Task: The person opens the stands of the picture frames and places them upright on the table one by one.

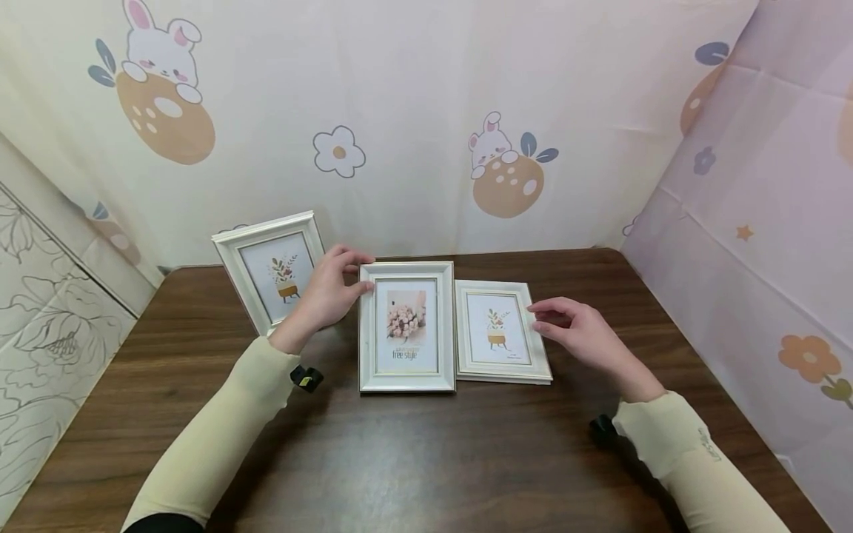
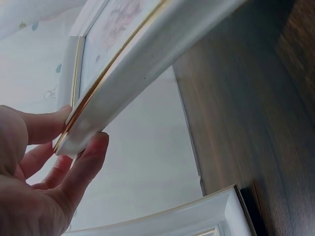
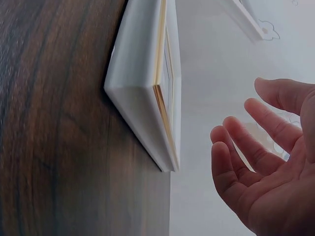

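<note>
A white picture frame with a pink flower print [image 1: 406,317] is at the middle of the table. My left hand [image 1: 329,290] pinches its upper left corner, thumb [image 2: 47,127] on the front edge and fingers around the side and back. To its right, a second white picture frame with a potted plant print [image 1: 497,329] lies on the wood. My right hand [image 1: 582,330] hovers by that frame's right edge. In the right wrist view its loosely bent fingers [image 3: 256,147] are apart from the frame [image 3: 135,88] and hold nothing.
A third white frame with a plant print [image 1: 275,270] stands tilted at the back left, just behind the left wrist. The dark wooden table [image 1: 413,459] ends at a patterned curtain [image 1: 406,89] along the back, with more printed cloth on the right side.
</note>
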